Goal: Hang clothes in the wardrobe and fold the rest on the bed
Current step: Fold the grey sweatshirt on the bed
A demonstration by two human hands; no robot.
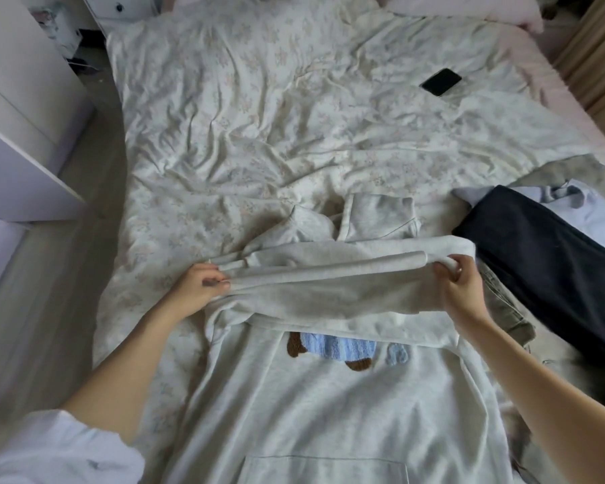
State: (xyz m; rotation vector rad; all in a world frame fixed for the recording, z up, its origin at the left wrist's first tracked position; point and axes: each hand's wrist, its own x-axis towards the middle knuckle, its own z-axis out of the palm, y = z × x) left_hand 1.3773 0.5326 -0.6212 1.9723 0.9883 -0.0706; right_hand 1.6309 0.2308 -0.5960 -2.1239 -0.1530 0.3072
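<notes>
I see the bed (259, 117) under a crumpled floral cover, and on its near half a pale grey hoodie (329, 396) lying front up, sleeves folded across the chest. My left hand (198, 288) pinches the folded sleeve's left end; my right hand (463, 284) curls round the right end. Dark trousers (545, 274) lie just right, touching the hoodie. A black phone (440, 82) rests well beyond.

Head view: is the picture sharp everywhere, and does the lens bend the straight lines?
Head view: soft daylight with no glare; the hoodie and both hands, left and right, are fairly sharp, while the corners smear; the wide lens bows the bed edges and the white cabinet outward.
</notes>
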